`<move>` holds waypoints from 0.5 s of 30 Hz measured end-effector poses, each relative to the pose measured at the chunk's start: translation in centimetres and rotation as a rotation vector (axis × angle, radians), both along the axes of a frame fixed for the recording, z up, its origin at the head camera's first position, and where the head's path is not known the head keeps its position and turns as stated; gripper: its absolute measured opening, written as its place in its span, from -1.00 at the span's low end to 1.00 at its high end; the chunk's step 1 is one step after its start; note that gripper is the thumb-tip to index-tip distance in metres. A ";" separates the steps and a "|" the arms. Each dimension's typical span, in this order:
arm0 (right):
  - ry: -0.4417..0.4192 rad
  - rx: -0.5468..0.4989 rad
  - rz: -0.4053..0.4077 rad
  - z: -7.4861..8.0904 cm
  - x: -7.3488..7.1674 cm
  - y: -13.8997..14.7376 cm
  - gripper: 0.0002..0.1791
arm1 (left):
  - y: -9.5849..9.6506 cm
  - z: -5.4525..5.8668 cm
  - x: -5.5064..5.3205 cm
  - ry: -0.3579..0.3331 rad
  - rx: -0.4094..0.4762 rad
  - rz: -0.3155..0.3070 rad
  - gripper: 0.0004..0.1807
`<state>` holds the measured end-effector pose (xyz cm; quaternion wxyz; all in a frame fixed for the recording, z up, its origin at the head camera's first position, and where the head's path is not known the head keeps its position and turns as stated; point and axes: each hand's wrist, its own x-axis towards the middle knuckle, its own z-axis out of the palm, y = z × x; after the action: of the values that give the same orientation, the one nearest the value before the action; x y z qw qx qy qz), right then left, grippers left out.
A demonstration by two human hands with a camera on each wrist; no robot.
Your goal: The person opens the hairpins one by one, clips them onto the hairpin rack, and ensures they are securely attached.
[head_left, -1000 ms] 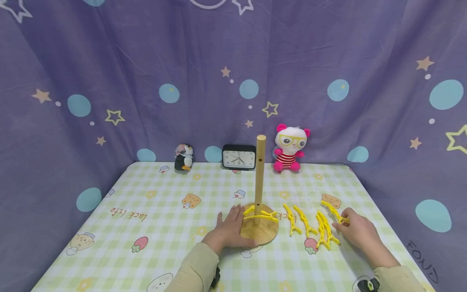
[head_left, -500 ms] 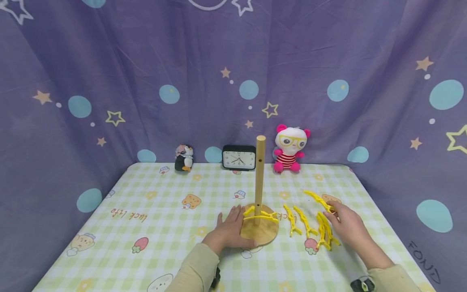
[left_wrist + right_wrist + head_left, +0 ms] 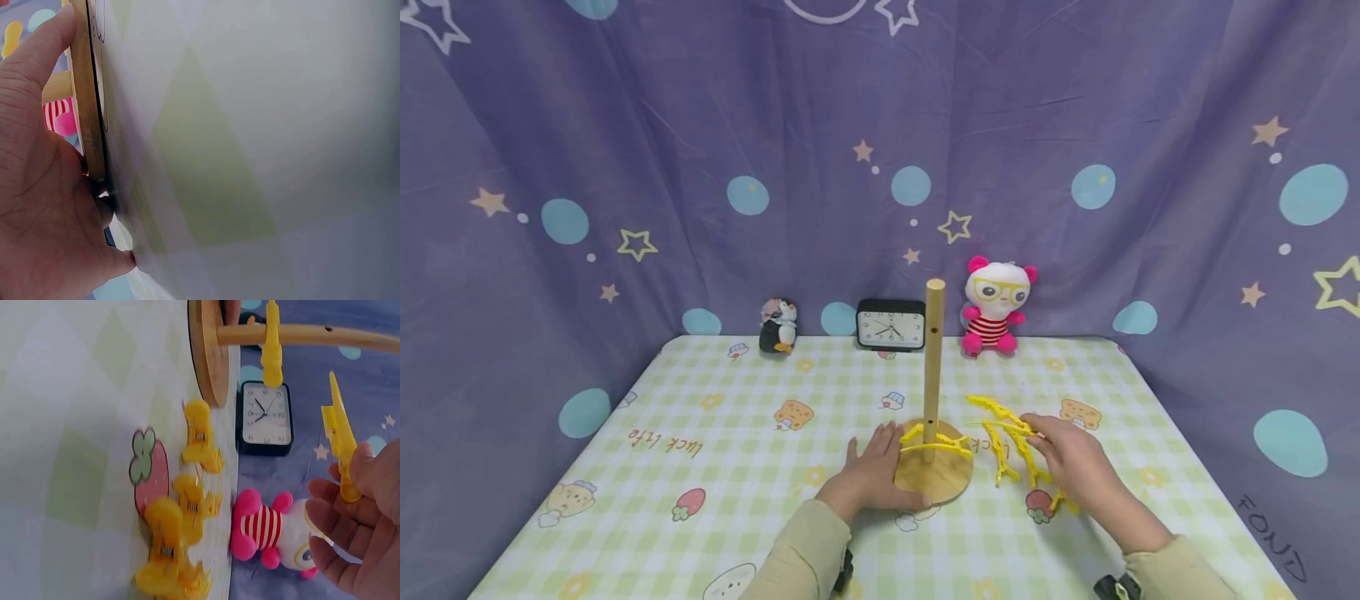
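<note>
A wooden stand (image 3: 933, 367) with an upright post and a round base is right of my left hand (image 3: 872, 473). That hand holds the base's rim, thumb along the near edge and other fingers at the left side. A yellow alligator hair clip (image 3: 272, 356) is around the lower post, clear of the base. My right hand (image 3: 1078, 462) pinches another clip (image 3: 339, 428) by its handle end, raised above the table, its tip pointing towards the post. Beneath it, several loose clips (image 3: 997, 454) lie on the cloth, some partly hidden by the right hand.
A penguin toy (image 3: 778, 325), a black alarm clock (image 3: 891, 325) and a pink-and-white panda toy (image 3: 992, 308) line the table's back edge. A checked cloth (image 3: 760, 517) covers the table. Behind it hangs a purple curtain (image 3: 820, 108).
My right hand has lifted a clip from the right of the loose ones and carried it left towards the post. The left hand and the stand have stayed in place.
</note>
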<state>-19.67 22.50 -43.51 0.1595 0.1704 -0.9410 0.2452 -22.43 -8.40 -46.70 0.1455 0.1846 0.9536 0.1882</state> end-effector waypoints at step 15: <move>0.078 0.051 0.121 -1.3 -1.5 -4.6 -0.68 | 0.0 -0.2 -0.1 -0.025 0.010 0.008 0.27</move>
<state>-21.19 17.89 -44.81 0.1767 0.2406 -0.9278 0.2237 -22.54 -8.43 -46.93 0.1554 0.1790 0.9515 0.1960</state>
